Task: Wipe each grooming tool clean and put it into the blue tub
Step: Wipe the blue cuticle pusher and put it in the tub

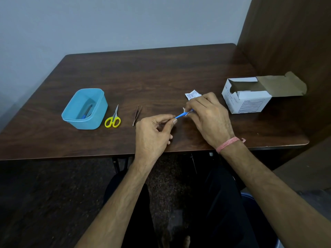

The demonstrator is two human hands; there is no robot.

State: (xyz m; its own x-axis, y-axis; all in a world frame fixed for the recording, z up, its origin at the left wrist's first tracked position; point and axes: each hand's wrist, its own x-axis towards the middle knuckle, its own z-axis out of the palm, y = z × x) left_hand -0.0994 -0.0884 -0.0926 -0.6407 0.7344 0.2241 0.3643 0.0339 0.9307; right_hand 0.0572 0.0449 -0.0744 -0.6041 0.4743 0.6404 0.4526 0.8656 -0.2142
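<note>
Blue tool [180, 115] | pinched between left hand [152, 133] and right hand [207, 117]

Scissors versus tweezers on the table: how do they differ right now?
The scissors have bright yellow loop handles and lie right beside the blue tub; the tweezers are plain dark metal, thinner, without loops, lying nearer the left hand. Both lie flat, untouched, outside the tub.

Your left hand [152, 133] pinches with thumb and forefinger, your right hand [207, 119] curls close beside it, both forearms stretched forward.
</note>
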